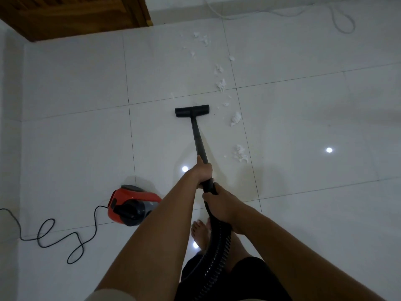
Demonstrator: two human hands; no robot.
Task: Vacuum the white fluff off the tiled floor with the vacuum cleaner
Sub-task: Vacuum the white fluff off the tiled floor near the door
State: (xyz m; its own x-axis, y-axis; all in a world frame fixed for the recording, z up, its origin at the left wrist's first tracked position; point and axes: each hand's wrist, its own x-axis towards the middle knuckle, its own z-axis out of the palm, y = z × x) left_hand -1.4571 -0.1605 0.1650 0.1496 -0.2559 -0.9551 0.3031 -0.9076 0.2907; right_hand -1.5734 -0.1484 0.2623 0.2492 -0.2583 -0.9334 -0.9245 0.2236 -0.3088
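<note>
- Left hand (202, 172): fingers wrapped round the black wand (198, 140) at its lower part, arm stretched forward.
- Right hand (221, 205): just behind the left, gripping where the wand meets the ribbed hose (217, 246). The two hands are close together but apart.
- Nozzle (192, 110): flat on the floor (303, 127), long side running left to right, just short of a grout line.
- Wand tilts from the nozzle back toward the hands.
- Fluff (235, 118): white clumps in a loose trail to the right of the nozzle and wand.
  - Nearest clump lies near the nozzle's right end, not touching it.
  - One clump sits beside the wand's middle, on the right.
  - Smaller bits run up and away toward the far wall, following a grout line.
- Vacuum (132, 205): red and black body on the floor, left of the left forearm.
- Black cord (54, 233) runs in loops from the vacuum out to the left edge.
- Hose drops from the right hand past a bare foot (200, 233). Its link to the vacuum is hidden.
- Far side: wooden door (76, 14) top left, white cable (342, 20) looped on the floor top right.
- Glossy tiles show round light spots.
</note>
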